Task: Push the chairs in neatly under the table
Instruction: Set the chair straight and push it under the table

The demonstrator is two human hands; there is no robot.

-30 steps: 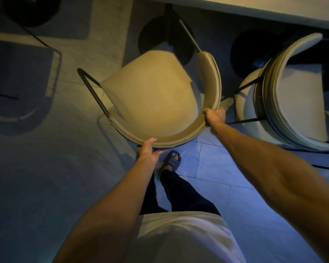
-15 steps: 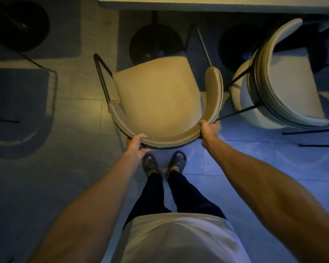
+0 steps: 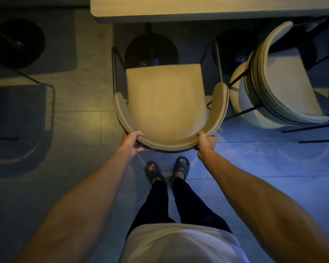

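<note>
A beige padded chair (image 3: pixel 166 103) with a curved backrest and thin black legs stands square to the pale table (image 3: pixel 207 10) at the top of the view, its seat front just short of the table edge. My left hand (image 3: pixel 131 140) grips the left end of the curved backrest. My right hand (image 3: pixel 206 142) grips its right end. A second beige chair (image 3: pixel 285 88) stands to the right, turned at an angle, its front partly under the table.
Two round black table bases (image 3: pixel 151 52) sit on the floor under the table. A dark chair shadow and another black base (image 3: pixel 17 44) lie at the left. My feet in dark slippers (image 3: pixel 180 167) stand just behind the chair on grey tiles.
The chair has been turned from an angle until it faces the table squarely. My hands have stayed on the backrest, and the table edge has come further into view.
</note>
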